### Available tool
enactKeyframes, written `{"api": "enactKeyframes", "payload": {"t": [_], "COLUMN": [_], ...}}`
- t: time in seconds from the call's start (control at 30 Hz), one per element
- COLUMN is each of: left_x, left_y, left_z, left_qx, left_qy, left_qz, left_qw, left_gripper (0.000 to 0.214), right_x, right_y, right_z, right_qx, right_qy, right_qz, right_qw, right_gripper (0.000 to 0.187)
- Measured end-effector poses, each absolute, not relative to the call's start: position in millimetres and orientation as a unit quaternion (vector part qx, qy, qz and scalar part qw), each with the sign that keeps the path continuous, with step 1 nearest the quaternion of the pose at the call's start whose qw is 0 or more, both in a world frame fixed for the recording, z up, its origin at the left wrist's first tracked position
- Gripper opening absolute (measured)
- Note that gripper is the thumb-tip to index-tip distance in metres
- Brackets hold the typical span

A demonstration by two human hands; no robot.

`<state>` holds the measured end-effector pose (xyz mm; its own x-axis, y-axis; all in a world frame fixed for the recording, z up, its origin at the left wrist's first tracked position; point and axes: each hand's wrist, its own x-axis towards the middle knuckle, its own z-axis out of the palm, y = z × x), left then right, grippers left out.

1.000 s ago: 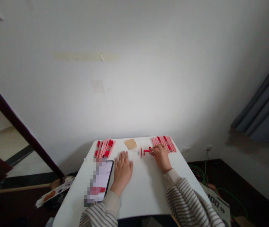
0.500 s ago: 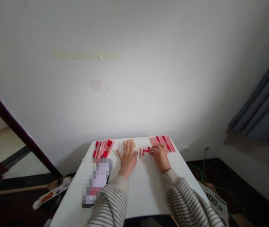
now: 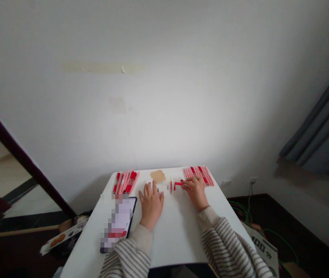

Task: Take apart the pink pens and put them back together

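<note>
On the white table (image 3: 178,231), my left hand (image 3: 152,204) lies with its fingers spread and nothing in its grasp. Just beyond its fingertips is a tan square of paper or card (image 3: 158,176). A small dark piece lies beside its index finger. My right hand (image 3: 196,193) is closed, thumb and fingers pinched at a red pen part (image 3: 178,183), whose far end shows past the fingertips. Between the hands a thin red pen refill (image 3: 170,185) lies upright in view, with a small grey piece (image 3: 167,187), perhaps a spring, left of it.
Red and pink pens (image 3: 126,182) lie in a bunch at the table's back left. A row of similar pens (image 3: 203,175) sits at the back right. A phone (image 3: 121,224) rests left of my left forearm. The wall (image 3: 164,116) rises behind the table.
My left hand has drawn back toward me and slightly left, uncovering the tan square and the small dark piece. My right hand has barely moved.
</note>
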<state>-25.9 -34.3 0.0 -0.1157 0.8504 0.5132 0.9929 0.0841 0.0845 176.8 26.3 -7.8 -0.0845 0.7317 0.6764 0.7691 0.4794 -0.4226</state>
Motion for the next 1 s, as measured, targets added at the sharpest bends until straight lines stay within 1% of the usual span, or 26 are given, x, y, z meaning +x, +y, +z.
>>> {"api": "enactKeyframes", "payload": {"t": [0.07, 0.23, 0.4, 0.53, 0.7, 1.0], "left_x": [-30.8, -36.1, -34.0, -32.8, -31.6, -31.7], "left_y": [-40.3, -42.3, -39.9, -37.0, -28.9, -16.1], "left_z": [-3.8, -7.3, 3.1, 12.1, 15.6, 16.6], "left_qx": [-0.638, -0.659, -0.676, -0.671, -0.654, -0.649], "left_qy": [-0.723, -0.709, -0.694, -0.703, -0.716, -0.717], "left_qz": [-0.202, -0.190, -0.200, -0.183, -0.177, -0.219], "left_qw": [0.171, 0.167, 0.150, 0.150, 0.168, 0.131], "left_gripper": [0.055, 0.050, 0.037, 0.026, 0.025, 0.017], "right_x": [176.7, 177.5, 177.9, 178.0, 178.3, 177.4], "right_y": [25.9, 26.6, 29.0, 29.9, 29.0, 27.0], "right_z": [-7.5, -7.8, -10.1, -11.3, -10.1, -8.5], "right_qx": [-0.509, -0.505, -0.509, -0.507, -0.507, -0.507], "right_qy": [-0.735, -0.737, -0.733, -0.736, -0.736, -0.733], "right_qz": [-0.017, -0.009, -0.008, -0.012, -0.011, -0.005], "right_qw": [0.447, 0.449, 0.452, 0.448, 0.448, 0.454], "right_gripper": [0.013, 0.013, 0.013, 0.013, 0.016, 0.015]}}
